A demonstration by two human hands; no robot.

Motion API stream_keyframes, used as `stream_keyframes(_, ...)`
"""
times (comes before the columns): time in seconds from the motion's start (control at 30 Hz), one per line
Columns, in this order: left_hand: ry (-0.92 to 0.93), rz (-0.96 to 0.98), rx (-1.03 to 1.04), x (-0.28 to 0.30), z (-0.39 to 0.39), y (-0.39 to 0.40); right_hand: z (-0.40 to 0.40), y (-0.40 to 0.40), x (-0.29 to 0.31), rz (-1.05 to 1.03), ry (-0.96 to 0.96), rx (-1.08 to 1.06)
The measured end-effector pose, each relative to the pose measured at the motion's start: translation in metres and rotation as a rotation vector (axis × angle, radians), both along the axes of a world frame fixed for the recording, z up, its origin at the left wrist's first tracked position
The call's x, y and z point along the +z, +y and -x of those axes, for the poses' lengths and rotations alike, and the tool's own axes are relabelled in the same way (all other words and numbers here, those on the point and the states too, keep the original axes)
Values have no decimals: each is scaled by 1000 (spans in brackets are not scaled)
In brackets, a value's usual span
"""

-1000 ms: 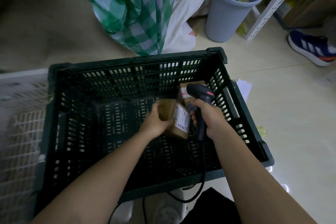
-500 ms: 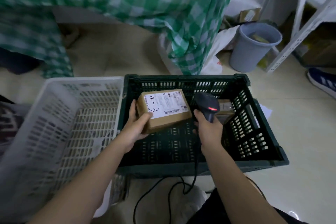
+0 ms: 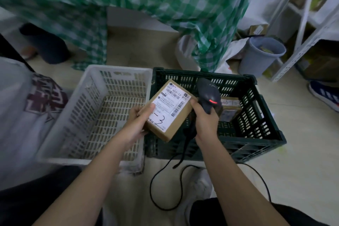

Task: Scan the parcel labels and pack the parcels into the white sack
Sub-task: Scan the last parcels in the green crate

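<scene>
My left hand [image 3: 137,123] grips a brown cardboard parcel [image 3: 169,111] by its left end, thumb on the white label with barcodes and a handwritten "3". The parcel is held above the left edge of the dark green crate [image 3: 260,141], label up. My right hand [image 3: 205,117] grips the handle of a black barcode scanner [image 3: 209,95], whose red light glows right beside the parcel's right side. A second brown parcel [image 3: 230,108] lies inside the green crate, behind the scanner. A white sack [image 3: 14,115] with dark red print stands at the far left.
A white slatted crate [image 3: 77,115] sits left of the green one. The scanner cable [image 3: 165,180] loops on the floor between my legs. Green checked cloth [image 3: 165,5] hangs behind. At right are a grey bin [image 3: 260,57], a white shelf frame [image 3: 300,46] and someone's blue shoe [image 3: 324,95].
My left hand lifted the parcel out of the green crate and turned it label up, shifting it left. The scanner came up beside it. My view swung left, revealing the white crate and sack.
</scene>
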State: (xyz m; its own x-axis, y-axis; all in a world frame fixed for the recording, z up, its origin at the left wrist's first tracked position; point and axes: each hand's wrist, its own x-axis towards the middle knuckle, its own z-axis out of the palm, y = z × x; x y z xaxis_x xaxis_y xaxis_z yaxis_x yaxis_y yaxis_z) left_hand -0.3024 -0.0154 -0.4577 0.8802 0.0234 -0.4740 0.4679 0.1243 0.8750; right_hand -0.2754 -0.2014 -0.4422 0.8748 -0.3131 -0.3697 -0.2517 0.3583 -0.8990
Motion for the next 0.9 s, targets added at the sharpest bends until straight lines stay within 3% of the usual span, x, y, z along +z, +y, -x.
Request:
stream_keyframes(0.13, 33, -117, -148, 16, 30, 27, 30, 6, 19, 70, -49, 43)
stream_keyframes(0.33, 35, -139, -387, 56, 72, 39, 74, 16, 49, 160, -96, 195)
stream_keyframes(0.67, 10, -18, -105, 56, 117, 46, 117, 25, 77, 337, -191, 326)
stream_keyframes(0.9, -94, -62, 96, 58, 110, 48, 151, 20, 70, 422, -45, 493)
